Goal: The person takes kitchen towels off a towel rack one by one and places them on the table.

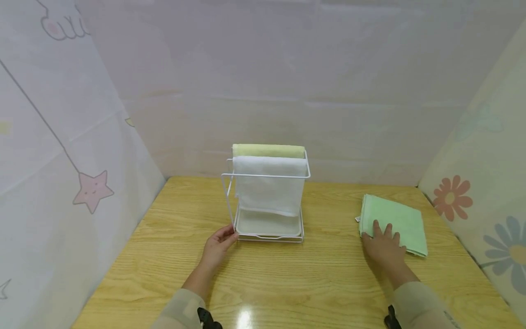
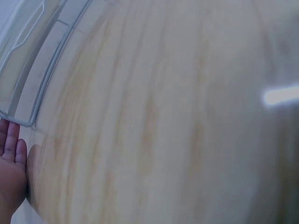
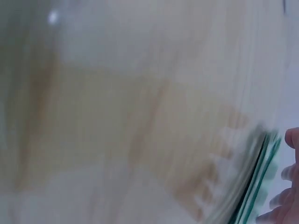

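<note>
A white wire towel rack [image 1: 269,238] stands near the middle of the table with a pale tray [image 1: 269,224] in its base. Over its rear bar hangs a yellow towel [image 1: 269,151], and a white towel [image 1: 271,187] drapes the bar in front of that. The frontmost bar carries no towel. At the rack's front left corner, my left hand [image 1: 218,246] pinches the frame low down, thumb in front. On the right lies a folded green towel [image 1: 396,219] with a small white tag. My right hand [image 1: 385,249] spreads its fingers over the towel's near left part.
The wooden table [image 1: 312,283] ends at a pale fabric wall [image 1: 349,137] behind the rack. Printed fabric [image 1: 53,183] rises along the left, and a flower-patterned sheet [image 1: 489,192] borders the right edge close to the green towel.
</note>
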A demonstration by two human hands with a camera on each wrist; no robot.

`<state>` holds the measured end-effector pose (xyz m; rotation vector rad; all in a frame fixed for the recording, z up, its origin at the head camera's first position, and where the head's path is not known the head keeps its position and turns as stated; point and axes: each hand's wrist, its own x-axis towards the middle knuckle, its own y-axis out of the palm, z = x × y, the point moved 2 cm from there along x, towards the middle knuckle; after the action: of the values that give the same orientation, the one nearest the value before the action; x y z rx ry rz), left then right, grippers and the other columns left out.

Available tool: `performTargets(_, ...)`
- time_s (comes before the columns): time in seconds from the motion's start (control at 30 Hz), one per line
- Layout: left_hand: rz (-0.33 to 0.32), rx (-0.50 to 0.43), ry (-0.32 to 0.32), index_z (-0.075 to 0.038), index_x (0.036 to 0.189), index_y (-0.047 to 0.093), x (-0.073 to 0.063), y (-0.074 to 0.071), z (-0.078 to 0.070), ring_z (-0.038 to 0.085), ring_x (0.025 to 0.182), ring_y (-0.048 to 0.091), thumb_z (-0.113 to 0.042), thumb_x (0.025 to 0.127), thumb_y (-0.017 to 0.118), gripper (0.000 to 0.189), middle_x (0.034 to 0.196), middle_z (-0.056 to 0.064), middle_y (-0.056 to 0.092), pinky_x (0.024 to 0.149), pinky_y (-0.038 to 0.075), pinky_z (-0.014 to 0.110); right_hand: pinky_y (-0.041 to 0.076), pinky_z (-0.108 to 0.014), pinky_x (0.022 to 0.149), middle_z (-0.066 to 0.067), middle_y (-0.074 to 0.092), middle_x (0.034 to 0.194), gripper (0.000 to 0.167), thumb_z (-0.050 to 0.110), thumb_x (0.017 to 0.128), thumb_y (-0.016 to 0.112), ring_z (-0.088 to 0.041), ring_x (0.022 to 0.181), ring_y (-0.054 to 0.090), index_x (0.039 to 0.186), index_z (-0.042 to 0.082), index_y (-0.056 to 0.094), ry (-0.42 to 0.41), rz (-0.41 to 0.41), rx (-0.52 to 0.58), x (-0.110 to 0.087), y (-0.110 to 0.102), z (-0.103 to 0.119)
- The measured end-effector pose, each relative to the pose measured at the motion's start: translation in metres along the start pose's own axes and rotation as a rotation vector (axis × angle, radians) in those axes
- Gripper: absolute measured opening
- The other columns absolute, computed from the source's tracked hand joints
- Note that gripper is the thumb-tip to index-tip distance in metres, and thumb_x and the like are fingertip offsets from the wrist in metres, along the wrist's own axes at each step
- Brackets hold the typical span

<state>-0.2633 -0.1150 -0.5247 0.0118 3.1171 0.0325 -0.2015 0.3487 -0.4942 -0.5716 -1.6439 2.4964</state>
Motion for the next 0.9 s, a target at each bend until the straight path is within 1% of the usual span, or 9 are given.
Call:
performTargets(0.13,0.004,-0.002,0.015,0.011,0.130,0.054,-0.001,0.000,0.000,-0.002,0.090,0.061,-0.003,0.091,0.066,0.043,0.123,0.022,0.063,0.081,0.052,0.012,0.008,-0.085,0.101,-0.039,-0.015,0.154,0.084,0.065,0.099,0.019,-0.067,0.135,-0.010,0.156,0.007,-0.003,-0.022,0.050,-0.009,-0.008,0.009,0.020)
performTargets(0.23,-0.001,0.000,0.008,0.010,0.130,0.054,-0.001,0.000,0.000,-0.002,0.090,0.061,-0.003,0.091,0.067,0.043,0.123,0.021,0.064,0.081,0.052,0.012,0.006,-0.087,0.099,-0.038,-0.017,0.154,0.086,0.066,0.099,0.021,-0.069,0.133,-0.012,0.157,0.008,-0.003,-0.013,0.105,0.028,-0.014,0.012,0.033)
performTargets(0.3,-0.002,0.006,0.002,0.009,0.130,0.054,-0.001,0.000,-0.001,-0.002,0.091,0.061,-0.003,0.091,0.067,0.043,0.124,0.022,0.064,0.082,0.052,0.012,0.005,-0.088,0.098,-0.038,-0.018,0.153,0.086,0.066,0.099,0.021,-0.071,0.131,-0.012,0.156,0.007,-0.004,-0.005,0.125,0.050,-0.016,0.013,0.037)
performTargets(0.37,-0.008,0.006,-0.012,0.008,0.130,0.055,0.000,0.000,-0.001,-0.001,0.091,0.061,-0.002,0.091,0.067,0.043,0.125,0.022,0.063,0.082,0.052,0.012,0.003,-0.088,0.097,-0.037,-0.020,0.153,0.087,0.065,0.099,0.023,-0.072,0.131,-0.014,0.156,0.006,-0.005,0.005,0.136,0.069,-0.016,0.013,0.036)
performTargets(0.5,-0.009,0.021,-0.025,0.006,0.131,0.056,0.001,0.000,0.001,-0.003,0.092,0.061,-0.003,0.090,0.067,0.043,0.127,0.022,0.062,0.083,0.052,0.012,0.004,-0.087,0.098,-0.036,-0.019,0.154,0.088,0.066,0.098,0.025,-0.071,0.132,-0.013,0.156,0.006,-0.005,-0.012,0.123,0.051,-0.009,0.011,0.021)
performTargets(0.6,-0.006,0.032,-0.027,0.006,0.131,0.055,0.001,-0.001,0.001,-0.003,0.092,0.061,-0.004,0.091,0.068,0.044,0.127,0.022,0.062,0.083,0.052,0.012,0.008,-0.088,0.097,-0.037,-0.015,0.155,0.089,0.068,0.098,0.023,-0.072,0.131,-0.009,0.156,0.005,-0.002,-0.052,0.107,-0.009,0.001,0.008,0.004)
performTargets(0.7,-0.004,0.028,-0.033,0.006,0.132,0.055,0.000,-0.001,0.001,-0.003,0.092,0.061,-0.004,0.091,0.068,0.044,0.127,0.021,0.062,0.083,0.052,0.012,0.006,-0.088,0.096,-0.038,-0.013,0.154,0.087,0.067,0.099,0.021,-0.072,0.131,-0.009,0.156,0.004,0.000,-0.105,0.108,-0.027,0.007,0.002,-0.013)
performTargets(0.8,-0.003,0.017,-0.033,0.007,0.131,0.055,0.001,-0.001,0.001,-0.002,0.092,0.061,-0.004,0.090,0.068,0.044,0.127,0.021,0.063,0.083,0.052,0.012,0.000,-0.087,0.096,-0.038,-0.014,0.155,0.085,0.065,0.100,0.021,-0.071,0.132,-0.012,0.156,0.004,0.000,-0.159,0.129,-0.011,0.011,-0.005,-0.028)
performTargets(0.9,-0.007,-0.002,-0.029,0.008,0.130,0.055,0.001,-0.001,0.002,-0.002,0.091,0.062,-0.002,0.089,0.068,0.044,0.125,0.022,0.064,0.082,0.053,0.013,-0.004,-0.087,0.096,-0.038,-0.016,0.154,0.083,0.063,0.101,0.021,-0.071,0.132,-0.013,0.156,0.003,0.001,-0.194,0.155,0.004,0.015,-0.011,-0.042)
